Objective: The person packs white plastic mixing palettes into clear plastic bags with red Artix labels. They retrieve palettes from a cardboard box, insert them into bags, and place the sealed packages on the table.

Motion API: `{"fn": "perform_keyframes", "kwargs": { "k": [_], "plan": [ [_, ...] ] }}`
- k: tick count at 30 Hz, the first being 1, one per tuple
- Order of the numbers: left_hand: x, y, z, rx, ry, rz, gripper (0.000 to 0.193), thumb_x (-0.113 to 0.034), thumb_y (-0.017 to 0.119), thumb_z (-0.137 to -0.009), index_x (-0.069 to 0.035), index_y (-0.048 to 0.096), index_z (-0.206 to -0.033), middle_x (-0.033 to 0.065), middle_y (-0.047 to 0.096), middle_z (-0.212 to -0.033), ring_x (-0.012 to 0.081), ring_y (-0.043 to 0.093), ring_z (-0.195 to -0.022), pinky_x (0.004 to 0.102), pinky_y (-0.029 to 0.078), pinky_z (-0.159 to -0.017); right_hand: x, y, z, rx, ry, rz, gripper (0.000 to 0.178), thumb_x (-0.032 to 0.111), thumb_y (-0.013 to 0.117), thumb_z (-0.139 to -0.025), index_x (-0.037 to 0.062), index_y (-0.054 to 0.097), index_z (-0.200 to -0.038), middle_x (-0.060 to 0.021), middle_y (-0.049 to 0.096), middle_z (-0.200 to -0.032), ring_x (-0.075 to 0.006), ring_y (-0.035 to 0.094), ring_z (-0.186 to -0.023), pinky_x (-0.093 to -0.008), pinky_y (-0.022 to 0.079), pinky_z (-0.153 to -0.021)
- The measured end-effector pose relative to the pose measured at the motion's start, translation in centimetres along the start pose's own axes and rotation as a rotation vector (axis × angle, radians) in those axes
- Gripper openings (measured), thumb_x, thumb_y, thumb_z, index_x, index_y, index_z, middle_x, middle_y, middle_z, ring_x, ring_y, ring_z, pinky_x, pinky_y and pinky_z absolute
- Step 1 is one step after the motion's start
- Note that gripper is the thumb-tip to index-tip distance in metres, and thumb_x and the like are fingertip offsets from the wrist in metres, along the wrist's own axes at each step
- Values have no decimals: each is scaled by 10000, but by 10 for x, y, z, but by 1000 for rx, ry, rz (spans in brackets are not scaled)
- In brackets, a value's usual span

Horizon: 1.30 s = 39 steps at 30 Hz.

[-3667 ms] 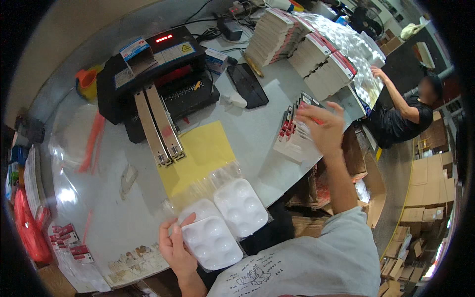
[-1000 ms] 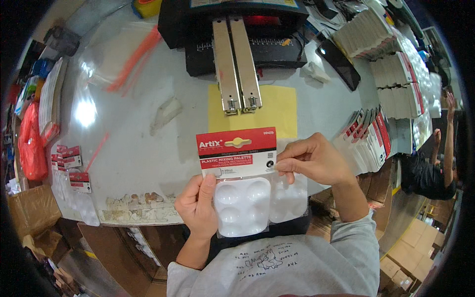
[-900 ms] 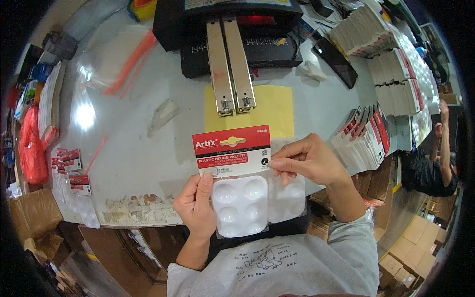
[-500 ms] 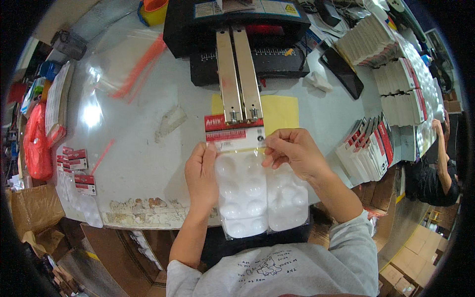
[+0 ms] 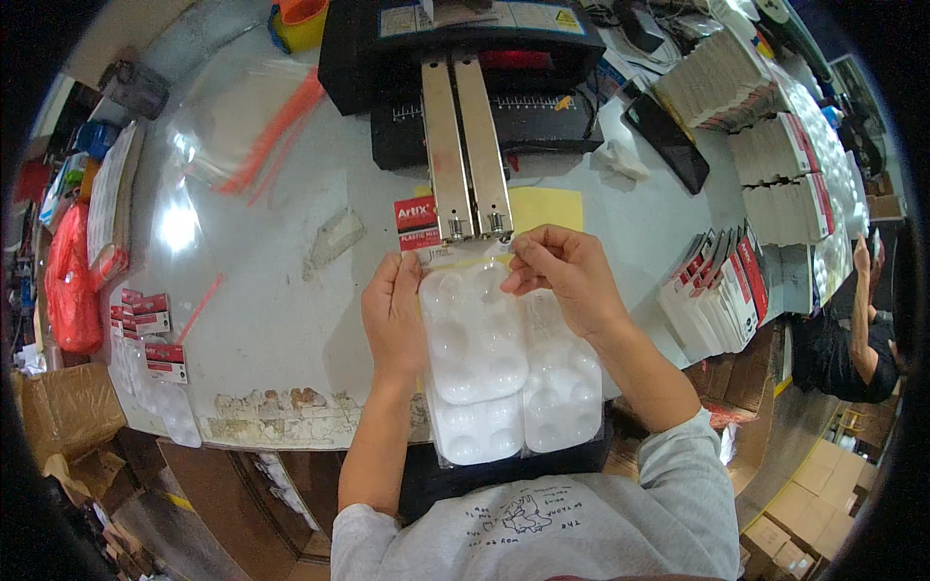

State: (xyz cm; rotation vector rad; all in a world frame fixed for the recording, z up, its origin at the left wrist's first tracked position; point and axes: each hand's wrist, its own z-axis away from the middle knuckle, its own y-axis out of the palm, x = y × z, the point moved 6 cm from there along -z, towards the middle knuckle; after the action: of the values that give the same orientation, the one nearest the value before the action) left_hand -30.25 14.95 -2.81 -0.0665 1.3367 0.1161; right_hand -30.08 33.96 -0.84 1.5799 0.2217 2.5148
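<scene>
On the left of the grey surface (image 5: pixel 291 339), small white palettes with red-and-black cards (image 5: pixel 167 363) lie grouped near the edge. At centre, the left end of a red, black and white paper header card (image 5: pixel 415 218) shows beside two long parallel metal bars (image 5: pixel 449 145) on a black machine (image 5: pixel 349 58), which hide part of it. Just below, in front of you, a white plastic palette with round wells (image 5: pixel 475 339) overlaps a lower white palette (image 5: pixel 481 436); a third white palette (image 5: pixel 564 397) sits alongside, right. Yours looks light and fairly stiff, its gloss probably slippery; the card should crease easily, so its side edges, clear of the bars, seem the best hold. Your left hand (image 5: pixel 389 324) clamps the card's lower left, thumb on top, fingers behind, forearm nearly straight. Your right hand (image 5: pixel 572 281) pinches the card's right end between thumb and fingertips near the bar tips, forearm slanting inward. Farther right stands a fanned stack of red, black and white cards (image 5: pixel 712 290).
</scene>
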Motion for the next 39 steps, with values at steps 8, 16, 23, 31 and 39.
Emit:
{"fn": "perform_keyframes", "kwargs": {
  "k": [8,16,23,31,39],
  "plan": [
    [8,4,-9,23,41,113,317,-220,485,-952,-38,467,-694,-38,440,-661,50,354,-634,206,326,-586,-5,-2,-7,65,-108,-2,215,178,558,-909,-31,592,-874,-84,616,-756,-167,651,-657,-251,517,-598],
    [-19,-47,-2,-225,140,-466,258,-209,487,-924,5,628,-898,73,597,-758,187,555,-773,322,417,-759,89,-52,62,-373,-630,978,354,-92,452,-765,-22,577,-1088,-140,652,-973,-191,640,-927,-292,502,-739],
    [-49,-88,48,-257,508,-1116,207,-217,625,-798,-33,595,-887,162,482,-1033,325,466,-988,408,374,-844,77,-249,121,-413,-202,1026,905,160,783,-671,-43,278,-1394,-152,481,-1298,-191,498,-1118,-297,366,-988],
    [-26,-28,77,-58,364,-586,166,-115,672,-772,-42,522,-779,129,503,-927,254,488,-893,341,391,-793,99,-246,113,-590,-7,1067,711,287,835,-592,-42,562,-1161,-111,646,-1007,-130,602,-872,-257,481,-772],
    [-31,3,99,331,-164,242,162,-107,507,-938,32,590,-941,141,675,-952,95,590,-800,211,458,-738,84,-34,101,26,-445,900,438,234,731,-759,2,578,-1097,-82,660,-778,-128,624,-703,-277,492,-638]
  ]
}}
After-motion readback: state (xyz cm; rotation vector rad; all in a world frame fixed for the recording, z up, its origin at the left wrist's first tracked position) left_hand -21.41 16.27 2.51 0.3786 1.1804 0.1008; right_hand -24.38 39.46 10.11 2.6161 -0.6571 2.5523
